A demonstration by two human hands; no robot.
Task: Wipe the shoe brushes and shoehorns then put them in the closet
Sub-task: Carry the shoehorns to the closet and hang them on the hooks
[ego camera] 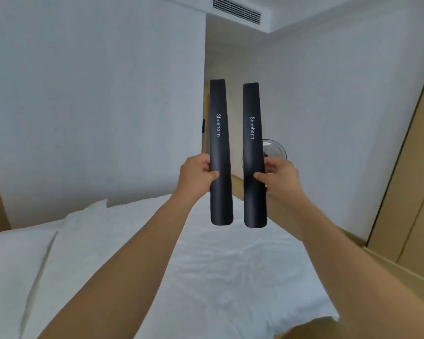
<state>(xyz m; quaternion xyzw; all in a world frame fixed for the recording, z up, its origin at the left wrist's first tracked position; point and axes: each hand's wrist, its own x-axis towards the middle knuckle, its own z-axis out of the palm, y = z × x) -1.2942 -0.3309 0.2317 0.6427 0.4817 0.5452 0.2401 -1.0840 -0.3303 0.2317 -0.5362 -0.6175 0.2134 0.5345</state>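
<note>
1. Two black shoehorns, the left shoehorn (pixel 220 133) and the right shoehorn (pixel 253 133), are held upright, side by side and apart, printed faces toward the camera, probably for inspection.
2. Each is pinched at its lower half: left hand (pixel 196 173), right hand (pixel 280 177), thumbs in front.
3. A white bed (pixel 206 265) lies below; wooden closet doors (pixel 406 187) stand at right.

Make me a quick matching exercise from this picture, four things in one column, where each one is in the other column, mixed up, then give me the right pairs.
1. left shoehorn
2. right shoehorn
3. bed
4. air vent

A. up at the ceiling
B. gripped by the right hand
C. below both arms
D. gripped by the left hand

Pairs: 1-D, 2-B, 3-C, 4-A
</note>
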